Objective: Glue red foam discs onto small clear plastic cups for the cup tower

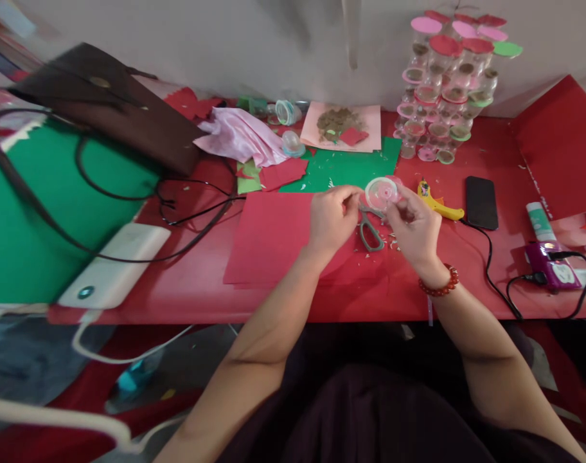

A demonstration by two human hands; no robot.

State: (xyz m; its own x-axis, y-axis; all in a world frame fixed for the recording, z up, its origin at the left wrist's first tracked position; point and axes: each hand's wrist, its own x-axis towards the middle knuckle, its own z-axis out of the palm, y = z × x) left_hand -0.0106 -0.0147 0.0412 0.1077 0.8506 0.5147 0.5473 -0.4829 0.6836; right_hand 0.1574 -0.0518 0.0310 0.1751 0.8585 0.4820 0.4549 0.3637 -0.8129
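My right hand holds a small clear plastic cup with a pink round piece on it, fingers curled round its rim. My left hand is closed in a pinch at the cup's left edge; what it pinches is too small to name. Grey-handled scissors lie on the table just below and between the two hands, among small paper scraps. A large red paper sheet lies under my left hand.
A yellow glue gun, a black phone and a purple device with cables lie right. A stack of small capped cups stands at the back. A brown bag, green sheet and white power bank lie left.
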